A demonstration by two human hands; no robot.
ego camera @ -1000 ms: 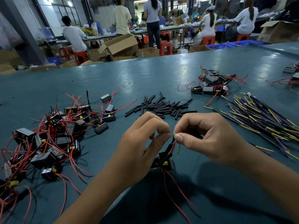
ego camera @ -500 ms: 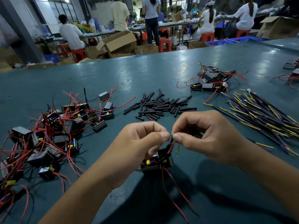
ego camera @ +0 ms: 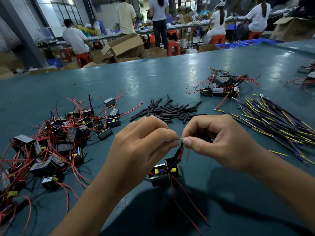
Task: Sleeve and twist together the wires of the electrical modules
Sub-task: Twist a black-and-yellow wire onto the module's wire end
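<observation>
A teal workbench (ego camera: 170, 79) keeps supplies within reach: a tangled heap of unfinished modules (ego camera: 56, 138) near left, uncountable; dozens of black sleeves (ego camera: 170, 110) ahead; a yellow-purple wire bundle (ego camera: 279, 123) right. Two modules (ego camera: 164, 171) hang centre. Left hand (ego camera: 141, 150) and right hand (ego camera: 219, 142), both curled tight, pinch their bare wire ends (ego camera: 178, 140), likely to twist them.

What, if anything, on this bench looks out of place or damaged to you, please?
Nothing stands out. The left hand and right hand pinch wire ends above two joined modules. The loose black sleeves, red-wired modules and yellow-and-purple wire bundle lie in separate heaps on the table.
</observation>
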